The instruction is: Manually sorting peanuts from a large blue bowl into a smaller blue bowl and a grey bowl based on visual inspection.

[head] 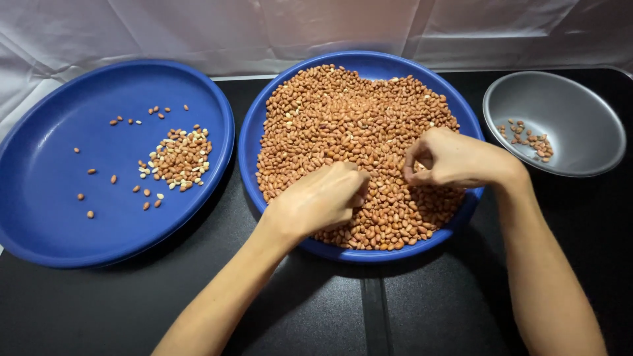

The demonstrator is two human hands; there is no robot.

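Peanuts (343, 118), reddish-brown, heaped; both hands' grip curled shut, perhaps pinching some.

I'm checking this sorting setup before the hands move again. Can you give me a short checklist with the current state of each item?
1. Left hand over the peanuts in the middle dish: ok.
2. Right hand on the same pile, fingertips pinched: ok.
3. Whether either hand holds a peanut: cannot tell, fingers curl inward.
4. Left dish has room, only a small pile and strays: ok.
5. Grey bowl within the right hand's side, few peanuts inside: ok.
6. No peanuts spilled on the black table: ok.
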